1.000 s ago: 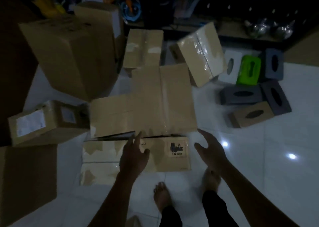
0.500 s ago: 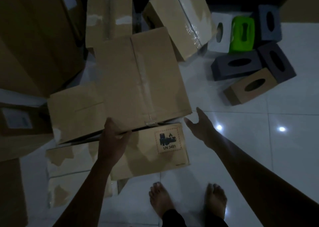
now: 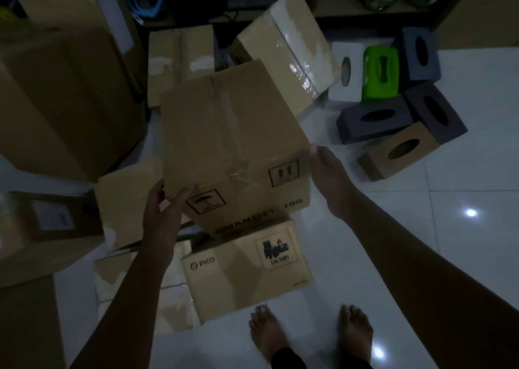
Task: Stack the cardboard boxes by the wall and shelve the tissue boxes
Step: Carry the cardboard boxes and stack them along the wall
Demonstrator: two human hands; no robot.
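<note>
A taped brown cardboard box [image 3: 233, 141] is held tilted above the floor between both hands. My left hand [image 3: 163, 214] grips its near left corner, and my right hand [image 3: 328, 177] presses flat against its right side. Under it lies a flatter PICO box [image 3: 247, 270] with a UN 3481 label. Tissue boxes cluster on the white tiles at the right: a white one [image 3: 346, 72], a green one [image 3: 380, 73], three dark grey ones [image 3: 373, 121] and a brown one [image 3: 398, 151].
Big cartons [image 3: 64, 87] fill the left side, with a labelled box [image 3: 47, 228] lower left and a glossy taped box [image 3: 286, 51] behind. A dark low shelf [image 3: 365, 17] runs along the back. My bare feet [image 3: 309, 332] stand on the tiles.
Both hands have closed in on the taped box and lifted its near end off the PICO box, so its front face with printed symbols now shows.
</note>
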